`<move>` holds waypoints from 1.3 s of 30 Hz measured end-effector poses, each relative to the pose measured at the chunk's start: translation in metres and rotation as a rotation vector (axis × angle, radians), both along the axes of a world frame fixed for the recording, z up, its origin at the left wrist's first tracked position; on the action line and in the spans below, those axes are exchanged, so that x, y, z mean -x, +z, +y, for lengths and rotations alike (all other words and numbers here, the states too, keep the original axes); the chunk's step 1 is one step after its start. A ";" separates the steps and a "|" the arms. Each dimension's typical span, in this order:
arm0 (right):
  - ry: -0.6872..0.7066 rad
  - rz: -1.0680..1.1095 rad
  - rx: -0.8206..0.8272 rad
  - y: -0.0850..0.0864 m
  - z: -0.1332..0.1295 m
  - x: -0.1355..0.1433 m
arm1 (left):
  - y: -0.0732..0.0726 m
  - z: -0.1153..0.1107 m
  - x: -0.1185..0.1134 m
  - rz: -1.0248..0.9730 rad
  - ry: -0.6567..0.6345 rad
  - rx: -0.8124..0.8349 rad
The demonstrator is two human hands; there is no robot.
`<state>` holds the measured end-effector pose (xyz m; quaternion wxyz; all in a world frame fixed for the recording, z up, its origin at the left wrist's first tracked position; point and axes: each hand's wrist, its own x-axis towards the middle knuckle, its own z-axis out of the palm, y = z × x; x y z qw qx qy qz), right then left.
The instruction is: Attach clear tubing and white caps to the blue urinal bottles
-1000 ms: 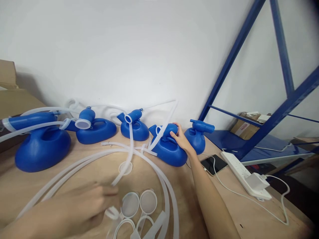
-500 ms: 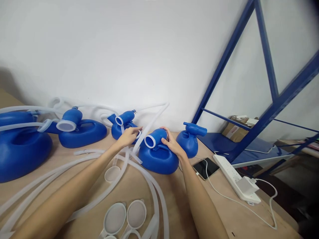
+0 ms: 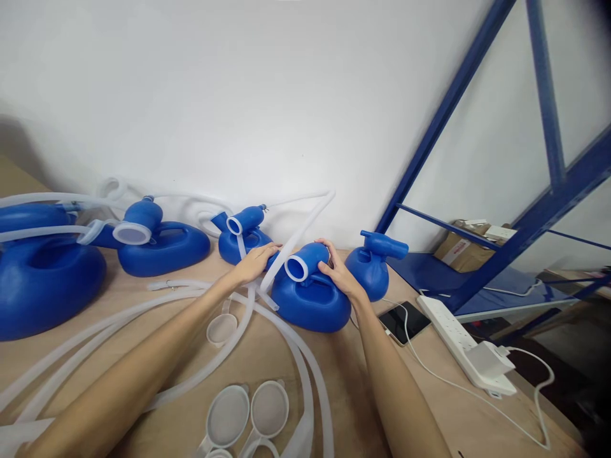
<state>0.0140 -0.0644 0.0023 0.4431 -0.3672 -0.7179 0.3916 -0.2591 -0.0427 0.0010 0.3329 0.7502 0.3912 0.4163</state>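
A blue jug (image 3: 310, 304) with a handle stands on the table, a blue cup-shaped piece (image 3: 312, 256) with a white rim lying across its top. My right hand (image 3: 338, 270) is closed around the back of that cup piece, thumb in front. To the left, my left hand (image 3: 258, 261) reaches to the jug's spout side, fingers together over its neck; what its fingertips grip is partly hidden. A clear hose (image 3: 303, 232) rises beside the jug. Behind my left hand is another blue jug (image 3: 229, 249) with its own cup piece.
More blue jugs (image 3: 165, 251) stand at the left, and one (image 3: 367, 273) at the right. Clear hoses (image 3: 138, 312) and white round lids (image 3: 270, 408) lie in front. A phone (image 3: 405, 322), a power strip (image 3: 458, 343) and a blue rack (image 3: 443, 114) are on the right.
The view has shifted slightly, so things appear a little further right. My left hand's fingers have come down over the jug's neck, covering the white ring there. My right hand keeps its hold.
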 end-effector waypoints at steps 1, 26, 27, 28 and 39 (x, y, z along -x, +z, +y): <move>-0.007 -0.007 -0.003 0.000 -0.001 0.000 | 0.000 0.001 0.000 -0.010 -0.018 0.000; 0.001 0.023 0.008 -0.006 0.002 -0.002 | -0.016 0.002 0.006 -0.109 -0.168 -0.102; 0.004 0.021 0.010 -0.006 0.002 -0.002 | -0.015 0.001 0.006 -0.103 -0.175 -0.111; 0.007 0.024 0.010 -0.006 0.002 -0.002 | -0.013 -0.001 0.006 -0.097 -0.179 -0.119; 0.010 0.038 0.009 -0.006 0.000 -0.002 | -0.007 -0.010 0.000 -0.085 -0.106 -0.066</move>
